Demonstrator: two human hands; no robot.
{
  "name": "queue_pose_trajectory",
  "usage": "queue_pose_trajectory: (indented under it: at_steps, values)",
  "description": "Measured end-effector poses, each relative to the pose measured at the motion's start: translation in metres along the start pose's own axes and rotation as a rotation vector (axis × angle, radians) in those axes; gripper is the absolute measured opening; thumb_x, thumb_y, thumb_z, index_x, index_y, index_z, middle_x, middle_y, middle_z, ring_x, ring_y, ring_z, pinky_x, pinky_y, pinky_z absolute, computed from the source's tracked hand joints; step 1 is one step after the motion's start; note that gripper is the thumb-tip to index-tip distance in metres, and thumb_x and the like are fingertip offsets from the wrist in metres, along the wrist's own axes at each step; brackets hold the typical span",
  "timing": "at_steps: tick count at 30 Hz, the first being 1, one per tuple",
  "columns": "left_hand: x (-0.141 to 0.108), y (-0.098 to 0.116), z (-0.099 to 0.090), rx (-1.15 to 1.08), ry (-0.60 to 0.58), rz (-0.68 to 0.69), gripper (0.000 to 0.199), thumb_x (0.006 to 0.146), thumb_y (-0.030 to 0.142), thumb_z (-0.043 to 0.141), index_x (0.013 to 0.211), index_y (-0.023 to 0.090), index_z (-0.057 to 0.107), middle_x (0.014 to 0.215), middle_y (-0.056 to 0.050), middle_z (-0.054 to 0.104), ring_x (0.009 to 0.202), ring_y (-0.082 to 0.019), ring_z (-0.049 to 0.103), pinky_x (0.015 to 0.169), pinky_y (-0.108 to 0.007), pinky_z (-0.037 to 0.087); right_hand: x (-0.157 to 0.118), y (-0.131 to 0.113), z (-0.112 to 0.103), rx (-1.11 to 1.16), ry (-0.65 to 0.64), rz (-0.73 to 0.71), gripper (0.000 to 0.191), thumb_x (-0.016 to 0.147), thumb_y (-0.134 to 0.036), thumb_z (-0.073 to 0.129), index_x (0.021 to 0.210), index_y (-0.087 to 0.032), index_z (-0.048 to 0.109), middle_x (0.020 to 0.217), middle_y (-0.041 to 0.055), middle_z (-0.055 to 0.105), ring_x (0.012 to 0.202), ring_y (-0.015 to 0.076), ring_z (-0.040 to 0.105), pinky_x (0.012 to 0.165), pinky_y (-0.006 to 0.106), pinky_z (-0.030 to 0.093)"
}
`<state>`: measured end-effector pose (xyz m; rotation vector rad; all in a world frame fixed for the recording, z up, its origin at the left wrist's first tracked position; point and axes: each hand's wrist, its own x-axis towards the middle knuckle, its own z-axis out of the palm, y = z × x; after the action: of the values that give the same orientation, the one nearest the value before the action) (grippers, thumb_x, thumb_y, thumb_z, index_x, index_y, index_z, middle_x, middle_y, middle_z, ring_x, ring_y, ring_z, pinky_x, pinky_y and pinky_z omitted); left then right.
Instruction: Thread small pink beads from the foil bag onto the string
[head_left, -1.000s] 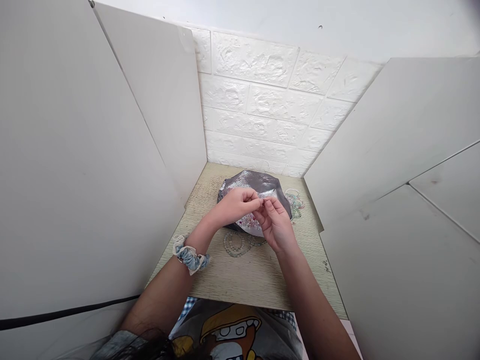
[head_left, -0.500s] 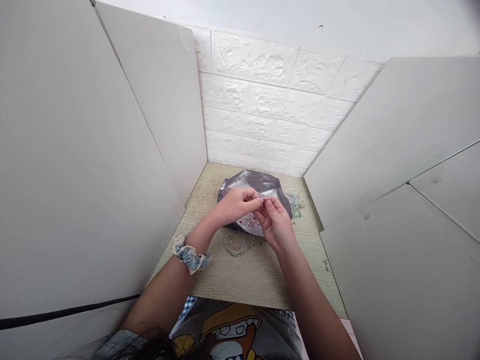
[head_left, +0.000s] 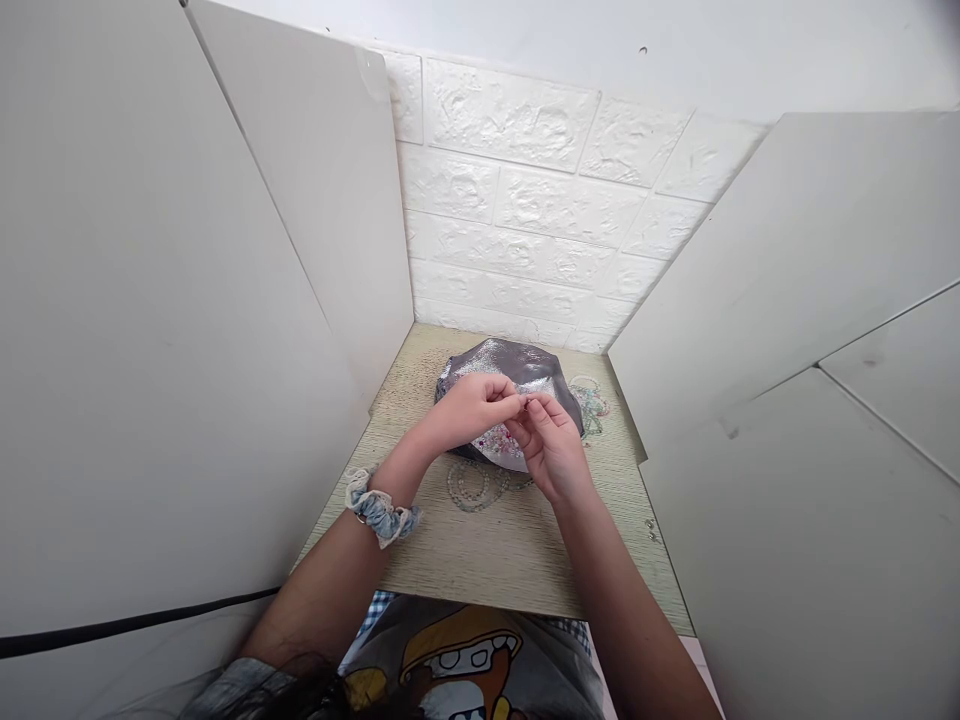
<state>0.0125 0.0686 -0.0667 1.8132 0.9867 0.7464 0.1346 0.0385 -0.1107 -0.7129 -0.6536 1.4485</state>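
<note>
Above a silvery grey pouch, my two hands meet fingertip to fingertip. My left hand, with a blue and white scrunchie on its wrist, pinches thumb against forefinger; what lies in the pinch is too small to make out. A tiny dark red bead shows at the fingertips of my right hand, which is closed on it. Below the hands, loose pink, red and white beads lie on the pouch, partly hidden by my fingers.
Beaded bracelets lie in front of the pouch on the wooden tabletop. Green and clear bead strands sit to its right. Two small bits rest near the right edge. White panels flank both sides; a white brick-pattern wall closes the back.
Both hands stay almost in the same place, with only a slight shift at the fingertips. The pouch and bracelets have not moved.
</note>
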Motion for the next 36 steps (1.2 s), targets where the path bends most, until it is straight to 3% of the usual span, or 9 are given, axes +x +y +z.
queue_pose_trajectory:
  at_steps: [8,19,36]
  values:
    - [0.0001,-0.0014,-0.0007,-0.009,-0.012,-0.002,0.027,0.071,0.036,0.046,0.056,0.014,0.046,0.053,0.003,0.037,0.05,-0.006,0.031,0.044,-0.019,0.023,-0.0006,0.0005,0.0002,-0.001,0.003,-0.013,0.009,0.064,-0.02,0.064,0.071,-0.017,0.059,0.072,-0.0029,0.061,0.069,0.0054,0.058,0.069,0.018,0.051]
    - [0.0027,-0.0032,-0.0019,0.008,-0.027,0.009,0.031,0.074,0.039,0.043,0.065,0.012,0.056,0.06,0.0,0.051,0.058,-0.01,0.044,0.052,-0.021,0.032,0.0006,0.0018,-0.0018,-0.066,0.037,-0.075,0.01,0.062,-0.019,0.065,0.071,-0.017,0.061,0.07,-0.0022,0.063,0.066,0.006,0.058,0.07,0.02,0.051]
    - [0.0027,-0.0022,-0.0003,-0.022,-0.025,0.007,0.029,0.072,0.037,0.044,0.064,0.012,0.057,0.059,0.0,0.051,0.055,-0.009,0.042,0.05,-0.021,0.032,0.0009,0.0017,-0.0014,-0.109,0.093,-0.094,0.012,0.064,-0.027,0.063,0.068,-0.016,0.06,0.067,-0.0014,0.061,0.065,0.0075,0.057,0.068,0.023,0.049]
